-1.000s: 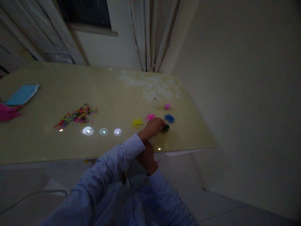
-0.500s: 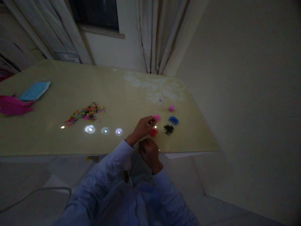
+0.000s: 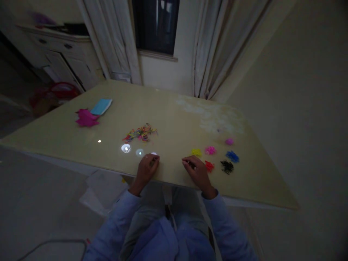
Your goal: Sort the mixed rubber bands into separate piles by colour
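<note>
My left hand [image 3: 147,167] is curled over the table's near edge, thumb and fingers drawn together; whatever it may hold is too small to make out. Just below the mixed heap of coloured rubber bands [image 3: 141,133], it touches none of them. My right hand [image 3: 196,170] has its fingers bent into a pinch, contents unclear. Close beside it lie a red pile of bands [image 3: 209,166] and a yellow pile [image 3: 196,152]. Farther right are a pink pile [image 3: 210,150], a black pile [image 3: 227,166] and a blue pile [image 3: 232,156].
A pink lump [image 3: 229,141] rests behind the blue pile. At the left of the glossy table [image 3: 168,108] are a blue packet [image 3: 101,106] and a crumpled magenta wrapper [image 3: 87,118]. Curtains and a wall border the table's far and right sides.
My left hand has gone from the sorted piles leftward towards the mixed heap. The hands are now apart, and the yellow pile shows fully. The view has turned left.
</note>
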Tool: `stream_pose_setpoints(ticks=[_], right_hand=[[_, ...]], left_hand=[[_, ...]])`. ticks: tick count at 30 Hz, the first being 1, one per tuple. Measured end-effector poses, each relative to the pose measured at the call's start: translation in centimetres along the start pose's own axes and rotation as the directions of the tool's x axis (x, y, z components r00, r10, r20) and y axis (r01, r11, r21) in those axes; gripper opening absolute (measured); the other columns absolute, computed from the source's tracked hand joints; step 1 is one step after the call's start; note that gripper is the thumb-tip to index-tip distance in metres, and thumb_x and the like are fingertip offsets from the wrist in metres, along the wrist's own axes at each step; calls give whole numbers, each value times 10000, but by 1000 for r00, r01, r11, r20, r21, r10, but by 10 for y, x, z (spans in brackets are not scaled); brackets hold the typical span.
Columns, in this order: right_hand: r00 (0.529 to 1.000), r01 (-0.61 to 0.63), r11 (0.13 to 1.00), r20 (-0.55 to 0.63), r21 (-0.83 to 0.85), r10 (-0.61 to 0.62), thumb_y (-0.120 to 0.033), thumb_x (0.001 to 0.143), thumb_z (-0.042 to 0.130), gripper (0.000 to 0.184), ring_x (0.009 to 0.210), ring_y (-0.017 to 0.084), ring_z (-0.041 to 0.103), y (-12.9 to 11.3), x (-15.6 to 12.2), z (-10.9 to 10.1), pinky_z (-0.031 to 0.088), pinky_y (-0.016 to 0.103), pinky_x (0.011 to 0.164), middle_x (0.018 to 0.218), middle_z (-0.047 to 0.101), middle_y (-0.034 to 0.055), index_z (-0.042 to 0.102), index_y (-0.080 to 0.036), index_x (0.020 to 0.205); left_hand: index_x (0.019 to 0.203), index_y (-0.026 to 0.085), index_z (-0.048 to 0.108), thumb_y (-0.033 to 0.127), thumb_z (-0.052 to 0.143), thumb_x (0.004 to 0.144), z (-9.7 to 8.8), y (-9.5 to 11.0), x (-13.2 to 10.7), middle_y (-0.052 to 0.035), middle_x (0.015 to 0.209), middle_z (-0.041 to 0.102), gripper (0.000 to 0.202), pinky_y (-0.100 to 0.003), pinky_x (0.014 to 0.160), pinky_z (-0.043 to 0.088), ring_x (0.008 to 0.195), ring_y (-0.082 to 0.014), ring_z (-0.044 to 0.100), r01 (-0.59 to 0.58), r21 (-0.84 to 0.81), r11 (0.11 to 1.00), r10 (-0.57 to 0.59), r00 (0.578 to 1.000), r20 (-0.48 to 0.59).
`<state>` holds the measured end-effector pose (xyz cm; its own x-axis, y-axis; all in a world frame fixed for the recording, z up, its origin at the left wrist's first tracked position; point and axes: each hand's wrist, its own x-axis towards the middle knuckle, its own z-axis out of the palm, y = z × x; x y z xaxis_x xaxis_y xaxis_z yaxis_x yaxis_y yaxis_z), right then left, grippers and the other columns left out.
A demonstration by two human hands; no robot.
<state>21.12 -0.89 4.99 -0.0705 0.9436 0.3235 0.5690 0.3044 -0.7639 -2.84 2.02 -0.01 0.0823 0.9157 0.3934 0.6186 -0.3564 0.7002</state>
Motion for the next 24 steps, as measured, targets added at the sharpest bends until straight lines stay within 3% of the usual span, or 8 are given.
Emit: stream_pose_setpoints(ticks=[5,10,13,16,24], right_hand=[[972,172,984,169,-55,-161,-209,865,601,156,726,127,598,-21,79,52,479,256,709,925,678,57,685,-164,989],[908,230,939,402,-254,-114,-169,835,653,216,811,147,594,-24,138,106,461,263,797,905,658,53,688,-138,1046],[856,285,892,512,-352,-71,-235,842,675,223,881,169,599,-28,151,125,455,266,800,976,654,67,698,-157,1050],[833,329,850,551,-412,-56,-316,855,671,230,931,186,600,-30,154,136,454,269,796,1043,650,74,700,-183,1041],[860,318,829,509,-461,-47,-301,943,546,195,950,174,597,-33,153,143,445,260,801,1078,655,67,685,-206,1040]], left_hand=[[900,174,644,187,523,882,8,13,-1,-66,842,670,123,-337,780,466,832,-203,599,-54,145,988,50,998,32],[882,170,639,166,538,876,9,14,-4,-65,839,669,101,-337,791,466,834,-207,599,-80,152,985,75,996,41],[890,168,641,167,540,872,12,11,-5,-73,853,672,103,-348,791,468,842,-217,600,-79,160,984,74,997,38],[893,168,640,165,536,869,14,12,-5,-79,857,671,107,-359,784,468,839,-223,597,-82,174,981,78,996,30],[859,183,632,162,524,864,10,18,-4,-78,832,656,111,-361,766,469,832,-220,599,-73,207,976,63,997,53]])
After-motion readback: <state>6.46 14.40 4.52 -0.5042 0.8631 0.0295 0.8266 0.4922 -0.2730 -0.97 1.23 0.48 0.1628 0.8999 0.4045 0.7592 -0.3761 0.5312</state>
